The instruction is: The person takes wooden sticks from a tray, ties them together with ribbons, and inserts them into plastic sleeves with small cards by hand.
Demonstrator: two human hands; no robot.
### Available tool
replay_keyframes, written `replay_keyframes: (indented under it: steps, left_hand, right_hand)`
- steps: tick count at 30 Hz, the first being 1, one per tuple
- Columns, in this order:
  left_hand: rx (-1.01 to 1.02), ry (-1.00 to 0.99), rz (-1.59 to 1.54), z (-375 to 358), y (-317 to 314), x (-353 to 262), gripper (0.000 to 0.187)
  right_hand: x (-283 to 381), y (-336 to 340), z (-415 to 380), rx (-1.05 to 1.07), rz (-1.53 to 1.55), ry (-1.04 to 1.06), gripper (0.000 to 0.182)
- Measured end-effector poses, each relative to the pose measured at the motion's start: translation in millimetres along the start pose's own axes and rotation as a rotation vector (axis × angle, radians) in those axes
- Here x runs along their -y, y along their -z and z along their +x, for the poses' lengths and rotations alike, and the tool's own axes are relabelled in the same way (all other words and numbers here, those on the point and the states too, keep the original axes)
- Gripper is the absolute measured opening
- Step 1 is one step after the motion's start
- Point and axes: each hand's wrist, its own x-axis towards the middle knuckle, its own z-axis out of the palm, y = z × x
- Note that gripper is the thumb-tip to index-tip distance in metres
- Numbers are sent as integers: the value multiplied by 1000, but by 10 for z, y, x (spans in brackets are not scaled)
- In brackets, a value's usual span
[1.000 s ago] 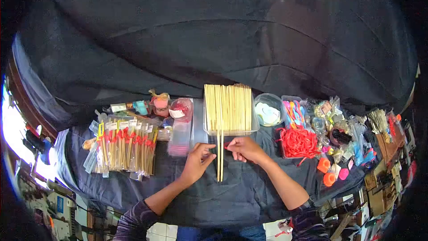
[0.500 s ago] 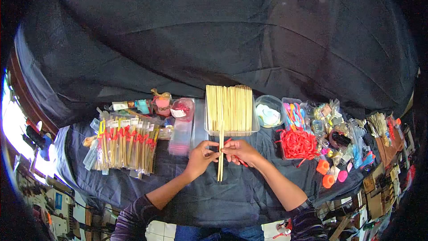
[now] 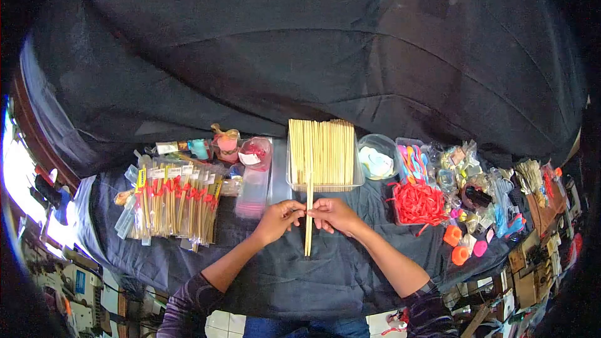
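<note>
left hand (image 3: 275, 218): pinched on sticks (image 3: 308, 222), steadying them | right hand (image 3: 333, 214): closed on same pair, aligning | sticks: over bench (image 3: 325, 275), below tray (image 3: 357, 178) of more

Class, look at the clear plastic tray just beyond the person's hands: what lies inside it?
The clear tray holds a flat row of pale wooden sticks lying side by side, ends pointing toward the person. They cover the tray floor, so anything beneath them cannot be seen.

Both hands (image 3: 310, 216) together, fingers pinched
</note>
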Motion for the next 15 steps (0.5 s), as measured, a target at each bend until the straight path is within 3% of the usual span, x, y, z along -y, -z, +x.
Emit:
replay_keyframes:
  steps: [4, 6, 7, 9, 13, 15]
  left_hand:
    - [-65, -161, 97, -15, 75, 2, 13]
    - [-87, -185, 491, -65, 141, -121, 12]
    - [-86, -186, 492, -78, 151, -164, 12]
    - [-175, -524, 767, -99, 169, -225, 11]
    - [-141, -422, 732, -95, 130, -232, 12]
    - [2, -187, 73, -53, 123, -120, 13]
  right_hand:
    - [-3, 6, -4, 5, -22, 0, 18]
    - [1, 10, 8, 3, -39, -1, 18]
    - [4, 11, 12, 3, -57, -6, 17]
    - [32, 7, 0, -3, -86, 13, 17]
    - [37, -3, -9, -27, -160, 50, 18]
    - [82, -14, -37, -55, -219, 52, 21]
